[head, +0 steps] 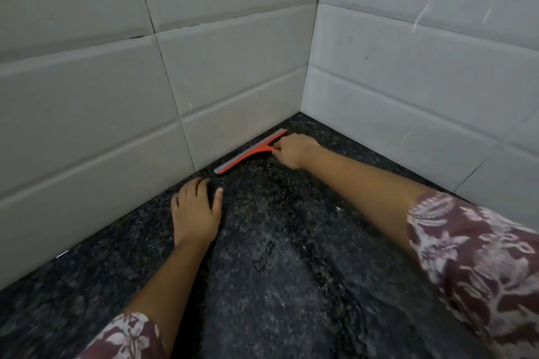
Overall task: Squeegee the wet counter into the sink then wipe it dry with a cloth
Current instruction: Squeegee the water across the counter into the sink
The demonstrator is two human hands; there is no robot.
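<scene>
A red squeegee (pixel 248 153) with a grey blade lies on the dark speckled counter (pixel 291 285), its blade against the foot of the left tiled wall, near the corner. My right hand (pixel 296 151) grips its short handle, fingers curled round it. My left hand (pixel 197 210) rests flat on the counter, fingers spread, a little nearer than the blade's left end. Water shines in streaks and a puddle (pixel 265 256) down the middle of the counter. No sink and no cloth are in view.
Pale grey tiled walls (pixel 233 52) meet in a corner just behind the squeegee and close off the counter on the left and the right. The counter runs toward me between my two forearms in patterned sleeves.
</scene>
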